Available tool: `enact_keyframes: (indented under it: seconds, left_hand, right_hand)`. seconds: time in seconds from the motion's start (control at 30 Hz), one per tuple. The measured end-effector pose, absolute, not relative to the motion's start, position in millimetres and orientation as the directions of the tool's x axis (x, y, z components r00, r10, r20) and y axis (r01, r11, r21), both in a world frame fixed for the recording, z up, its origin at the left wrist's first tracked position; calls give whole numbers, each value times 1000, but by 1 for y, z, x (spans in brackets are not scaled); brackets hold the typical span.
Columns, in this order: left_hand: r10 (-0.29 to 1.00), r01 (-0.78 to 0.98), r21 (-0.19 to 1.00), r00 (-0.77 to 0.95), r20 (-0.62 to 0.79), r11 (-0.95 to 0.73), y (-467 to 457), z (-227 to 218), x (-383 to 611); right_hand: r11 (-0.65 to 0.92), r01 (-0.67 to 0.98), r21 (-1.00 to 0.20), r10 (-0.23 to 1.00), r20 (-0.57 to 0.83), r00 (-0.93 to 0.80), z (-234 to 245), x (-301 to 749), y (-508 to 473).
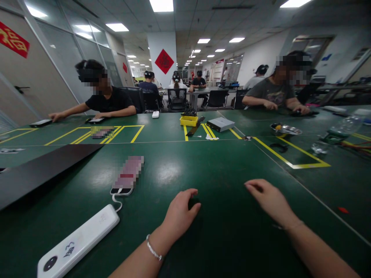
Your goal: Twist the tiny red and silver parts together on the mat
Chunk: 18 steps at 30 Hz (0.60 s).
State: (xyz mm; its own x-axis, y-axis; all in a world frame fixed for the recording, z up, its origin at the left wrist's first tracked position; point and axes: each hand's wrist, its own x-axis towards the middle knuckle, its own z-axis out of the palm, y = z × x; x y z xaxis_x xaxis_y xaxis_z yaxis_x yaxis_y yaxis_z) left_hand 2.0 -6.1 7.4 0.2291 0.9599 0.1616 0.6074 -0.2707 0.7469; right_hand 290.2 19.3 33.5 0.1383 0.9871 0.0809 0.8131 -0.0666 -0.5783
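My left hand [181,210] hovers over or rests on the green table [220,166], its fingers curled and the thumb held apart with nothing between them. A silver bracelet [153,248] circles that wrist. To the right, my right hand [271,199] points inward, thumb and finger tips drawn together around a small gap; no object shows in it. Left of my left hand lie a phone [129,173], its screen blurred, and a white power bank [79,241] with handwriting on it. A short white cable [116,201] joins the two.
A dark panel [46,173] covers the left side. Farther off are a yellow bin [189,121], a grey box [220,124], a metal bowl [285,130], a plastic bottle [343,125] and yellow tape outlines. Two people sit across the table. A red scrap [343,210] lies at right.
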Motion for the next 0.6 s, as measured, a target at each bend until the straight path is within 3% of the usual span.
enact_keyframes:
  seconds: [0.13,0.23,0.37,0.43,0.5,0.6]
  left_hand:
    - [949,570,773,285,134,-280,-15,9,8]
    - [950,591,753,269,156,-291,-16,10,7]
    - [962,522,815,222,158,-254,-9,9,2]
    - [978,455,869,163,133,-194,-4,7,1]
    - [991,311,944,101,85,-112,2,5,0]
    - [999,51,998,37,-29,27,10,2,-3]
  right_hand:
    - [119,633,-765,990,42,-136,25,183,2]
    - [113,502,-857,980,11,-201,19,149,-5]
    - [82,417,-905,933,-77,-351,27,157,3]
    - [129,538,-833,958,-35,-285,34,189,14]
    - [147,757,-637,989,103,-105,37,241,26]
    - [-85,952,-294,912,362,193,24,348,38]
